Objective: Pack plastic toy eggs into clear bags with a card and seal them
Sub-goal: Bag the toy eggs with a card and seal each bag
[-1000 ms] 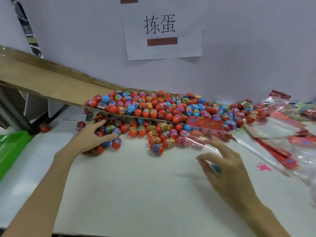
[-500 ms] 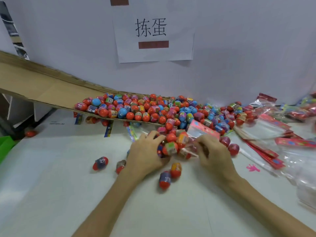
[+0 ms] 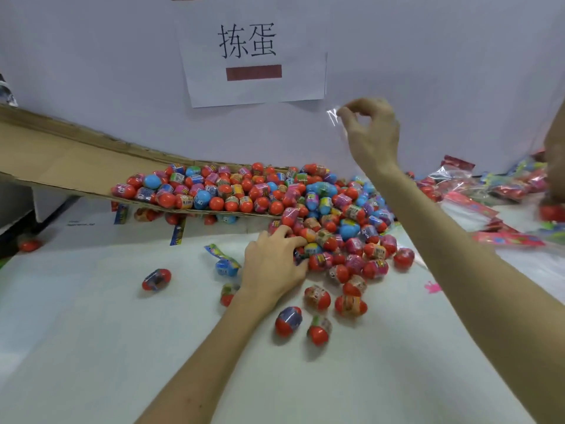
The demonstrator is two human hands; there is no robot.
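In the head view, a cardboard ramp slants down from the upper left to the middle of the frame, its lower end loaded with toy eggs. They spill off it into a heap on the white table. A paper sign hangs on the wall above. At the right edge lie clear bags with red headers, partly blurred, and another person's arm cuts in there, too smeared to read. A pink mark shows on the table at right.

Loose eggs sit apart from the heap: one alone at left and several in the lower centre.

The left hand lies palm down at the heap's near left edge, fingers bent onto the eggs; whether it grips one cannot be told. The right hand is raised against the wall, upper right of centre, well above the heap. Its thumb and forefinger pinch the corner of a clear bag, the other fingers curled.
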